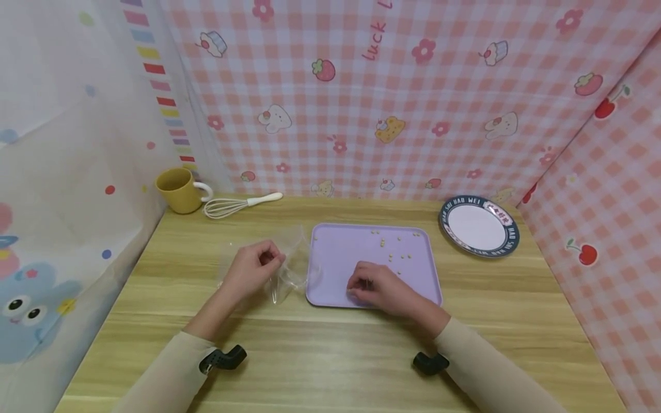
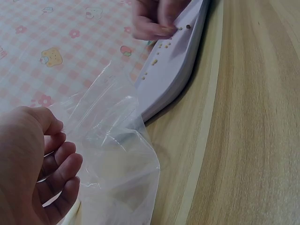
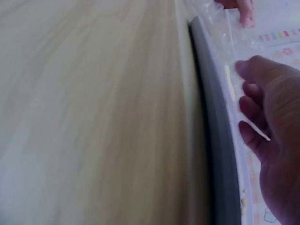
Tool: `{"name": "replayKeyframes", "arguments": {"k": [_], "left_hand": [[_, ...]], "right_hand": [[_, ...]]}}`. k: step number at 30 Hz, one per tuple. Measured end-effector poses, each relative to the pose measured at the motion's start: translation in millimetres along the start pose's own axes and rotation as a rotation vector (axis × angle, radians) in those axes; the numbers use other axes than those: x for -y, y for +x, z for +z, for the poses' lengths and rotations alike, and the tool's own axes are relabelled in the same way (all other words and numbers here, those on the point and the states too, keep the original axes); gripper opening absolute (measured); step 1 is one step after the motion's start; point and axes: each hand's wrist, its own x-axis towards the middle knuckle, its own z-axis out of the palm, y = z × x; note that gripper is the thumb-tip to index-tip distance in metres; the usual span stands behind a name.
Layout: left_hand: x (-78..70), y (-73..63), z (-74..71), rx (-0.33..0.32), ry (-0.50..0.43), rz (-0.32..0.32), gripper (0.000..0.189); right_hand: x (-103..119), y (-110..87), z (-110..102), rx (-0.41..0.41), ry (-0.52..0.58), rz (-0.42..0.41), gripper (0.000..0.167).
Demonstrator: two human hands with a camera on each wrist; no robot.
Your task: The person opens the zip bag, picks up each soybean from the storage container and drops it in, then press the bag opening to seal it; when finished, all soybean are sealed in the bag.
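My left hand (image 1: 255, 267) pinches the edge of a clear plastic bag (image 2: 117, 150) between thumb and forefinger, its other fingers curled loosely. The bag is crumpled and see-through, and overlaps the left end of a lilac tray (image 1: 330, 252). Over the front of this tray is my right hand (image 1: 379, 287), thumb and forefinger brought together on what looks like a small yellow bean, mostly hidden by the fingertips. Several small yellow beans (image 1: 383, 243) lie scattered on the right and back parts of the tray. A darker brown one (image 2: 188, 26) shows near the tray's edge.
A yellow mug (image 1: 179, 192) with a white handle stands at the back left, beside a whisk (image 1: 227, 207). To the tray's right is a white plate (image 1: 477, 226) with a dark lettered rim. Patterned cloth (image 1: 351, 103) hangs behind the wooden table (image 1: 330, 355).
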Motion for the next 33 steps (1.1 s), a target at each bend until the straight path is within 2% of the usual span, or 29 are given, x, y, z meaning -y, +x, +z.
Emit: {"name": "replayKeyframes", "arguments": {"k": [3, 5, 14, 22, 30, 33], "left_hand": [[-0.6, -0.3, 1.2, -0.003, -0.001, -0.007, 0.011], [-0.9, -0.5, 1.7, -0.002, -0.003, -0.008, 0.011], [-3.8, -1.3, 4.7, 0.005, -0.024, 0.006, 0.011], [-1.4, -1.0, 6.8, 0.007, -0.037, 0.016, 0.012], [-3.8, -0.6, 5.0, 0.017, -0.047, 0.013, 0.01], [-3.7, -0.4, 4.3, 0.011, -0.048, 0.016, 0.01]], "right_hand": [[3, 6.9, 3, -0.129, 0.056, -0.047, 0.008], [4, 12.1, 4, -0.186, 0.071, -0.071, 0.01], [13, 47.3, 24, -0.305, 0.15, -0.122, 0.012], [22, 79.6, 49, -0.364, 0.113, -0.098, 0.008], [25, 89.9, 58, -0.392, -0.01, -0.101, 0.008], [27, 91.4, 56, -0.391, -0.022, -0.1, 0.008]]}}
